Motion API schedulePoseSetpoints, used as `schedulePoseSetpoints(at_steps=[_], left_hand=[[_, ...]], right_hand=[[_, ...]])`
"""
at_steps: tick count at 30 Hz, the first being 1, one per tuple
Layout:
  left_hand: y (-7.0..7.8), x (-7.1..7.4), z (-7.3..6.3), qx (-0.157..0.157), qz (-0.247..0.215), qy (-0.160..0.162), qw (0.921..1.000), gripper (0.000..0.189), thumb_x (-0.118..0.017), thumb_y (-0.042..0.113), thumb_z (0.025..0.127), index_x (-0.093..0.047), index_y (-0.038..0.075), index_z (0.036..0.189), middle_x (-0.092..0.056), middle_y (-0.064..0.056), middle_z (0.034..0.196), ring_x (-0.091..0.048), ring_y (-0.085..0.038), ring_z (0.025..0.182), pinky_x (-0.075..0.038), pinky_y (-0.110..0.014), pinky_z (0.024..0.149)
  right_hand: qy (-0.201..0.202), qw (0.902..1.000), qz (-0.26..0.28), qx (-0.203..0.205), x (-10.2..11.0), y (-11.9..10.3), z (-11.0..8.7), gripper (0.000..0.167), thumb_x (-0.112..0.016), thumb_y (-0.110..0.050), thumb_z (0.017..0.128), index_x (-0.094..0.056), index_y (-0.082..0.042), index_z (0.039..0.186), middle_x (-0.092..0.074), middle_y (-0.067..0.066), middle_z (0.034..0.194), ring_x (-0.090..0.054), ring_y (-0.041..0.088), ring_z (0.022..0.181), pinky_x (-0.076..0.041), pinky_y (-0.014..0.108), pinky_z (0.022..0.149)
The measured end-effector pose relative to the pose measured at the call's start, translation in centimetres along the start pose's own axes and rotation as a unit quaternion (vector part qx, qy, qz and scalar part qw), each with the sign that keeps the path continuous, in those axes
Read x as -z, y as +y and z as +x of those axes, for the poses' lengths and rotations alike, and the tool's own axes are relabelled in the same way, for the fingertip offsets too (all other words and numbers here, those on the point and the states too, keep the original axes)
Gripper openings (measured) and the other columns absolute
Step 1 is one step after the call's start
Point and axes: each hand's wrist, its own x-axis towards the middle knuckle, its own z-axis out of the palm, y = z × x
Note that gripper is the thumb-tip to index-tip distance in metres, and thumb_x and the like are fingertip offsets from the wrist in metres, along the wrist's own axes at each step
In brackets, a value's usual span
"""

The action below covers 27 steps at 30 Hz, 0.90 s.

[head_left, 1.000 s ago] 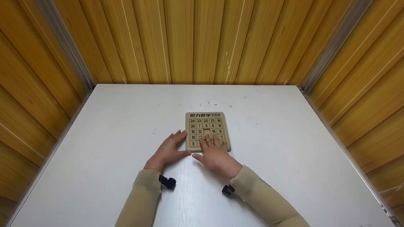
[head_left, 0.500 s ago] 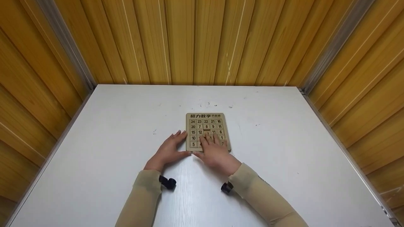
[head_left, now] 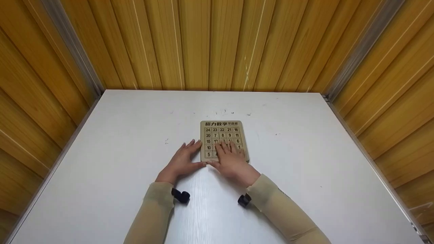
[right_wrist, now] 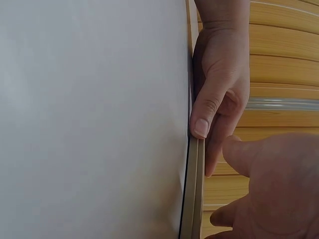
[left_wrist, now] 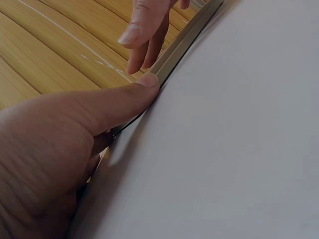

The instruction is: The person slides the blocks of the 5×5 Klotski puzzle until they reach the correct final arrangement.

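Subject: a light-brown, rectangular wooden number puzzle board (head_left: 202, 130), lying flat on the white, rigid worktop (head_left: 118, 152) between your hands. Your left hand (head_left: 182, 163) has fingers and thumb spread about the board's near-left corner: fingertips meet the left edge, the thumb presses the near edge. Your right hand (head_left: 233, 163) lies over the lower right of the grid, fingers extended across the square wooden numbered tiles (head_left: 222, 135); it grips nothing. Whether its thumb touches the board cannot be told.

Step in hand, by judgement: shifting tiles with the right fingertips while the left hand braces the board. No vacant slot shows; any gap is presumably under your right fingers. The next move calls for light, straight pressure on a single tile, with the board held steady.
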Motion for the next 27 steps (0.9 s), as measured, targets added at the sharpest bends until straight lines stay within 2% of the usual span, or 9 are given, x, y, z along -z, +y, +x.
schedulePoseSetpoints(at_steps=[5,10,14,27], left_hand=[[0.0,0.0,0.1,-0.013,0.014,0.001,0.9998,0.085,-0.081,0.039,0.087,-0.041,0.012,0.158,-0.041,-0.005,0.164,-0.027,-0.026,0.159,-0.001,-0.049,0.135],[0.0,0.1,0.0,-0.007,0.005,0.003,1.0,0.086,-0.081,0.041,0.085,-0.042,0.014,0.158,-0.041,-0.002,0.164,-0.02,-0.027,0.161,-0.002,-0.05,0.135],[0.0,0.1,-0.1,-0.007,0.005,0.005,1.0,0.087,-0.081,0.042,0.085,-0.042,0.015,0.158,-0.04,-0.001,0.164,-0.018,-0.029,0.161,-0.003,-0.051,0.135],[0.0,0.0,0.1,0.001,0.004,0.004,1.0,0.086,-0.082,0.04,0.085,-0.042,0.016,0.158,-0.041,0.001,0.164,-0.019,-0.028,0.161,-0.004,-0.051,0.135]], right_hand=[[-0.011,0.9999,0.002,0.005,0.1,0.2,-1.3,0.084,-0.042,-0.064,0.102,-0.013,-0.02,0.167,-0.008,0.01,0.175,0.002,0.041,0.161,-0.001,0.072,0.127],[-0.029,0.9995,-0.001,0.016,0.4,0.2,-3.0,0.083,-0.043,-0.064,0.102,-0.014,-0.021,0.167,-0.009,0.008,0.175,0.005,0.037,0.162,0.001,0.071,0.128],[-0.031,0.9991,-0.001,0.028,0.4,0.3,-3.9,0.082,-0.044,-0.063,0.103,-0.015,-0.02,0.167,-0.009,0.009,0.175,0.004,0.039,0.162,0.002,0.071,0.128],[-0.042,0.9986,-0.026,0.021,0.3,0.2,-4.8,0.083,-0.044,-0.064,0.102,-0.016,-0.019,0.167,-0.014,0.011,0.174,0.002,0.04,0.161,-0.001,0.075,0.126]])
